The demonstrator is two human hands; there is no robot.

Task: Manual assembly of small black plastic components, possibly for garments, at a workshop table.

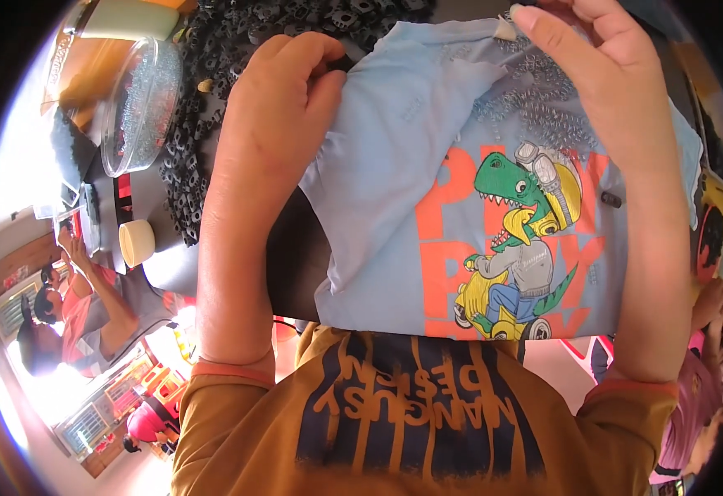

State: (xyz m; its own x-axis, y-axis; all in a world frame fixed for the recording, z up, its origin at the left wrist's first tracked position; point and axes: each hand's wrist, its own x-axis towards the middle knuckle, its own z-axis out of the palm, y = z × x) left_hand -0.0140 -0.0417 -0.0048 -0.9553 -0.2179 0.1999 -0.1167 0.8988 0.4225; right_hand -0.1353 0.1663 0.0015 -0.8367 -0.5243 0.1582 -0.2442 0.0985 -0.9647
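Note:
A light blue T-shirt [378, 190] with a green dinosaur print lies spread over the dark table in front of me. My left hand [275, 103] is at the shirt's left side, thumb and fingers closed together; what they pinch is hidden, with something dark beside the fingertips. My right hand [605, 78] is above the beige tag [505, 31] at the shirt's far edge. Its thumb and fingers come together, partly cut off by the top of the view. Under it, many tiny shiny springs [535, 107] are scattered on the cloth. A small black piece [611, 200] rests on the shirt's right side.
Black plastic pieces [184, 182] are heaped along the left and far sides. A clear round bowl [141, 107] of small springs stands at the far left, near a cream-coloured round piece [137, 242]. Other people [89, 306] are at the left; a person in pink [688, 397] is at the right.

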